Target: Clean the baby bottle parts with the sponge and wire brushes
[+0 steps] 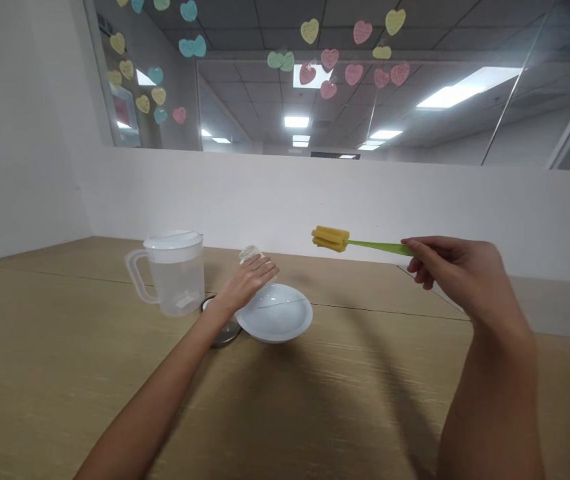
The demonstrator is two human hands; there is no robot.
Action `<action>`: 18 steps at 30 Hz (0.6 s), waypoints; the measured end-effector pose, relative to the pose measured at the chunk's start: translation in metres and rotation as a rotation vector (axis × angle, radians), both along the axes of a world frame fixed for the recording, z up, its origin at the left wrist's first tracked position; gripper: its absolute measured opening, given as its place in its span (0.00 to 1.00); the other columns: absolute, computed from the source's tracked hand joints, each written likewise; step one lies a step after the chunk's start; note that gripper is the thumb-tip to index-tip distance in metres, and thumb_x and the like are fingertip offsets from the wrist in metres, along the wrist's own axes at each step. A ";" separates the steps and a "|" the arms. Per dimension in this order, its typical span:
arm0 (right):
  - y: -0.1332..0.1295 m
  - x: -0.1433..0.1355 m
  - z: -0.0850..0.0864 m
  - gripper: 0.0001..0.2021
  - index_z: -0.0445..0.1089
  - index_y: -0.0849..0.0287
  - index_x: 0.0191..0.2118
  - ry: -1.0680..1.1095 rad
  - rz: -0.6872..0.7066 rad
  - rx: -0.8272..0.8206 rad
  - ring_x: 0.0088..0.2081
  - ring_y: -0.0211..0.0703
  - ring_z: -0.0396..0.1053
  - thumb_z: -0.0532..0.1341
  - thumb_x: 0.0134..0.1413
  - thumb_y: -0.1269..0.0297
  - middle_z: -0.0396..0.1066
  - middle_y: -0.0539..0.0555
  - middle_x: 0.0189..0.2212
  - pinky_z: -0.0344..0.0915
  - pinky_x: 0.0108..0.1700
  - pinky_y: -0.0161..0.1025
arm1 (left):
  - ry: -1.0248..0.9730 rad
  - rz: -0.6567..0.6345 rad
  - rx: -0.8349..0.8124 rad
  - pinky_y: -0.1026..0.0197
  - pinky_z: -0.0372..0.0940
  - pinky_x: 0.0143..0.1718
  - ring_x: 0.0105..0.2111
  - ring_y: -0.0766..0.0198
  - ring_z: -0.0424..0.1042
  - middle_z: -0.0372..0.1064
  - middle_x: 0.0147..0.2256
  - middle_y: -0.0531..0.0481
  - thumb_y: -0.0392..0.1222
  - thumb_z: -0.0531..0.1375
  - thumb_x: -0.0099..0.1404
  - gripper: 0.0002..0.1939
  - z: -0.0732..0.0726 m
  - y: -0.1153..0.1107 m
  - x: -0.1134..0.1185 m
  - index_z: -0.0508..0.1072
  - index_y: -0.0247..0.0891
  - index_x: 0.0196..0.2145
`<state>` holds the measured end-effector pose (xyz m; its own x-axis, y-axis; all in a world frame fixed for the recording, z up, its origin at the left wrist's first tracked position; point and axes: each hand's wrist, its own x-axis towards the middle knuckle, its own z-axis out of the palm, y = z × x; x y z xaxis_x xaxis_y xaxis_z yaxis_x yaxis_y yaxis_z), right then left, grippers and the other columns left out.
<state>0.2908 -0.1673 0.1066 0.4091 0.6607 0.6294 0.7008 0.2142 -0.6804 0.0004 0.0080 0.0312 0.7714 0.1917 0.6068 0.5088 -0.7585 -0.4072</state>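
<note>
In my right hand (pixel 445 263), raised above the table at the right, a sponge bottle brush is pinched by its green handle (pixel 377 247). Its yellow sponge head (pixel 331 238) points left. My left hand (pixel 251 280) is closed over a clear bottle (pixel 249 252), whose mouth shows behind the fingers; most of its body is hidden. Just under and right of that hand is a white bowl (pixel 277 320). A round dark-rimmed metal dish or lid (pixel 229 335) lies partly covered by my left forearm.
A clear plastic pitcher (pixel 179 277) with a white lid stands left of my left hand. The wooden table (pixel 325 407) meets a white wall (pixel 215 193) at the back. Above it is a window with heart-shaped notes (pixel 309 31).
</note>
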 end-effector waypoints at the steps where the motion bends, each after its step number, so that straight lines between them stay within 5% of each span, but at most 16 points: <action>1: 0.003 -0.002 0.000 0.14 0.72 0.61 0.30 -0.018 0.004 -0.022 0.18 0.36 0.61 0.60 0.49 0.53 0.67 0.52 0.19 0.61 0.19 0.34 | -0.060 0.008 -0.045 0.51 0.56 0.56 0.51 0.57 0.64 0.68 0.49 0.42 0.27 0.51 0.62 0.18 0.001 -0.002 0.000 0.67 0.33 0.49; 7: 0.011 -0.012 -0.001 0.14 0.72 0.61 0.29 -0.134 0.002 -0.125 0.17 0.34 0.61 0.57 0.52 0.56 0.67 0.50 0.18 0.61 0.20 0.32 | -0.567 0.021 -0.490 0.56 0.63 0.49 0.48 0.57 0.68 0.68 0.49 0.49 0.45 0.64 0.52 0.39 0.030 -0.038 0.003 0.54 0.42 0.59; 11: 0.020 -0.009 -0.005 0.13 0.71 0.62 0.27 -0.255 0.008 -0.289 0.18 0.35 0.64 0.54 0.53 0.60 0.68 0.51 0.19 0.61 0.21 0.32 | -0.590 -0.186 -0.840 0.57 0.62 0.49 0.46 0.58 0.68 0.69 0.46 0.47 0.49 0.65 0.50 0.43 0.041 -0.080 0.025 0.51 0.42 0.60; 15: 0.050 -0.001 -0.020 0.10 0.69 0.63 0.27 -0.341 0.023 -0.511 0.17 0.35 0.65 0.53 0.53 0.67 0.69 0.52 0.18 0.61 0.22 0.31 | -0.368 -0.347 -1.112 0.57 0.62 0.48 0.47 0.56 0.67 0.66 0.50 0.44 0.48 0.65 0.50 0.43 0.021 -0.110 0.054 0.51 0.41 0.60; 18: 0.080 0.004 -0.039 0.09 0.68 0.65 0.28 -0.322 0.106 -0.699 0.17 0.35 0.66 0.51 0.53 0.71 0.70 0.54 0.19 0.62 0.23 0.30 | -0.210 -0.406 -1.122 0.54 0.59 0.51 0.51 0.53 0.63 0.63 0.52 0.42 0.45 0.64 0.49 0.42 -0.006 -0.118 0.072 0.53 0.40 0.59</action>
